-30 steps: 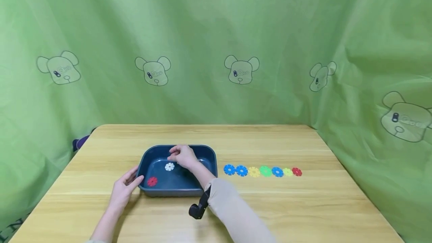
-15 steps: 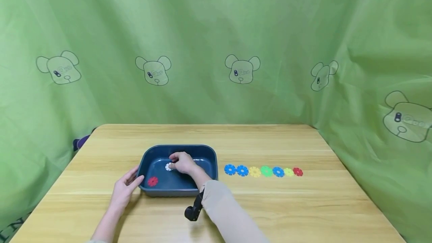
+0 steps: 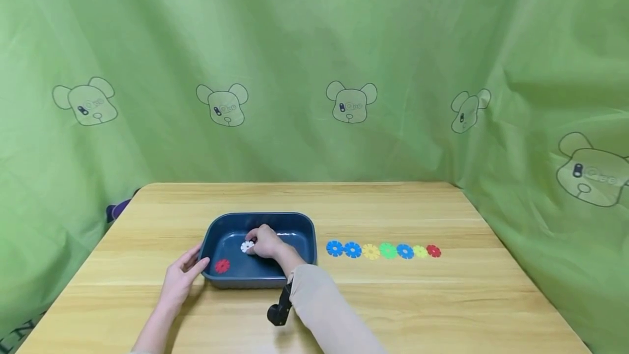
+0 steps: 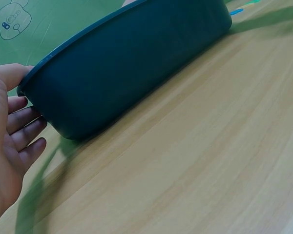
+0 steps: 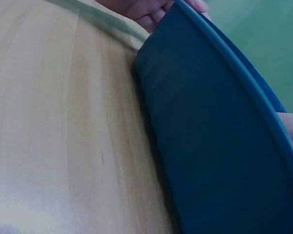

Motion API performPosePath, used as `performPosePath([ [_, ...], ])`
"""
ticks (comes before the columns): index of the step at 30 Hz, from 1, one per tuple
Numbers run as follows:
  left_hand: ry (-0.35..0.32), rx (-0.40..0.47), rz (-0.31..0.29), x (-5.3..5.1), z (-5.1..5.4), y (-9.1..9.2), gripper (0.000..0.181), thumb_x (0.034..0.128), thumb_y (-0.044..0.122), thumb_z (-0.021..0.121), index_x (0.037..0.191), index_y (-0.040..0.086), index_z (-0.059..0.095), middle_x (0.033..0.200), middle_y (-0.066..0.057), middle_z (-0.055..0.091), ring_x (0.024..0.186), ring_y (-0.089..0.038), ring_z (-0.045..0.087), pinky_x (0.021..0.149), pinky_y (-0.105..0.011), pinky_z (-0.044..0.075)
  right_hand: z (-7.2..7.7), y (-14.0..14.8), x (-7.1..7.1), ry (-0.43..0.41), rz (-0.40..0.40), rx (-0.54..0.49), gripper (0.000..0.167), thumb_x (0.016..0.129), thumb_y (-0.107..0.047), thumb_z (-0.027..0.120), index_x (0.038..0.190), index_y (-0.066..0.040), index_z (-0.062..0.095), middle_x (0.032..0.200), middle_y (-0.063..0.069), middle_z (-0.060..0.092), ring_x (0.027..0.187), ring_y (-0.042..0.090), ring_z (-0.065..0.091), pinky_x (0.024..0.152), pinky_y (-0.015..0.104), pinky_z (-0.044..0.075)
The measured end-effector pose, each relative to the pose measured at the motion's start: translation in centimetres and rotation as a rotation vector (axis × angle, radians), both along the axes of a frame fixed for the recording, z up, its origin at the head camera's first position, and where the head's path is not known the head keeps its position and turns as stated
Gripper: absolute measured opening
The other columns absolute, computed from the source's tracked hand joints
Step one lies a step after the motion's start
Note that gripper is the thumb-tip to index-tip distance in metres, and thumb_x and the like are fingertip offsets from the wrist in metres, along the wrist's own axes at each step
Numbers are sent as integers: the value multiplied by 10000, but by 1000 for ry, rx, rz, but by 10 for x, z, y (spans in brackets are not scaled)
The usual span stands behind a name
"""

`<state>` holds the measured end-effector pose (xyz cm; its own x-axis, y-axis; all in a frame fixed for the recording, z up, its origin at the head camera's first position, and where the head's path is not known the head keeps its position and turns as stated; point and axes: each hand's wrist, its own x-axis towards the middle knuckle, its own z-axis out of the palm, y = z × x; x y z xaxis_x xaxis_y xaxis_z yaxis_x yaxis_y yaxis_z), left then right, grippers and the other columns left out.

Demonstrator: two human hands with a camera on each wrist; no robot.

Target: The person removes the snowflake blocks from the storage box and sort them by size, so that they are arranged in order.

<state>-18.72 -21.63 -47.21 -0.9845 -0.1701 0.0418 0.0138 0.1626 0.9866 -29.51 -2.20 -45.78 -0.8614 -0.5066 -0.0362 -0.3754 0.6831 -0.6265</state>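
A dark blue plastic basin stands on the wooden table. My left hand grips its near left corner; in the left wrist view the thumb lies over the rim while the fingers rest against the outer wall. Inside the basin, my right hand pinches the edge of a white snowflake disc between curled fingers and thumb. A red snowflake disc lies on the basin floor near the left hand. In the right wrist view, the basin wall hides the right fingertips.
Right of the basin, several snowflake discs lie in a row: two blue ones at the left, then yellow, green, blue, light yellow and red. A green curtain hangs behind the table.
My right hand has come down and slightly toward me onto the white disc, which it now partly covers. The left hand keeps its hold on the basin.
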Motion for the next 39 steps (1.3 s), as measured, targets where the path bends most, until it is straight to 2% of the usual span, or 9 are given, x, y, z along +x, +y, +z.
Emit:
performPosePath([
  [4, 2, -2, -2, 1, -1, 0, 531, 916, 134, 587, 1359, -81, 387, 1361, -268, 406, 948, 172, 443, 835, -37, 357, 2, 1, 5, 40, -4, 40, 229, 719, -71, 774, 919, -63, 663, 889, 23, 493, 874, 161, 457, 784, 201, 395],
  [7, 3, 3, 3, 0, -2, 1, 523, 914, 132, 590, 1353, -78, 399, 1353, -269, 416, 951, 164, 455, 833, -41, 364, 3, 1, 5, 43, -13, 33, 244, 691, -56, 791, 870, -74, 625, 843, -1, 471, 839, 151, 443, 757, 205, 389],
  [14, 12, 14, 12, -2, -2, 2, 524, 905, 145, 605, 1342, -74, 417, 1348, -267, 422, 941, 160, 471, 828, -46, 373, 7, 6, 1, 49, 15, 51, 284, 697, -40, 785, 874, -143, 588, 696, -34, 508, 692, 124, 451, 620, 201, 376],
  [22, 21, 16, 16, 0, -1, 3, 516, 908, 142, 602, 1338, -77, 423, 1334, -280, 430, 947, 144, 488, 828, -53, 383, 11, 13, 1, 26, 29, 50, 221, 717, -19, 762, 875, -140, 664, 708, -53, 553, 659, 87, 472, 611, 180, 391],
  [27, 11, 16, 21, 1, -2, 2, 511, 905, 145, 607, 1336, -67, 434, 1330, -273, 437, 951, 141, 490, 828, -55, 386, 14, 21, 1, -41, 16, 12, 195, 732, 31, 724, 862, -105, 671, 635, -41, 552, 547, 69, 483, 524, 176, 407],
  [30, 6, 10, 19, 1, -3, 2, 509, 907, 143, 603, 1337, -68, 432, 1333, -272, 436, 951, 143, 488, 824, -48, 382, 16, 28, 2, -112, 19, -19, 184, 754, 67, 685, 865, -80, 675, 602, -25, 554, 484, 78, 506, 467, 181, 443],
  [39, -4, 5, 23, 1, -1, 2, 520, 904, 167, 612, 1336, -63, 437, 1320, -238, 461, 948, 146, 488, 826, -52, 386, 24, 55, -1, -206, 19, -121, 161, 799, 83, 621, 880, -46, 674, 629, 28, 600, 542, 127, 578, 531, 259, 528],
])
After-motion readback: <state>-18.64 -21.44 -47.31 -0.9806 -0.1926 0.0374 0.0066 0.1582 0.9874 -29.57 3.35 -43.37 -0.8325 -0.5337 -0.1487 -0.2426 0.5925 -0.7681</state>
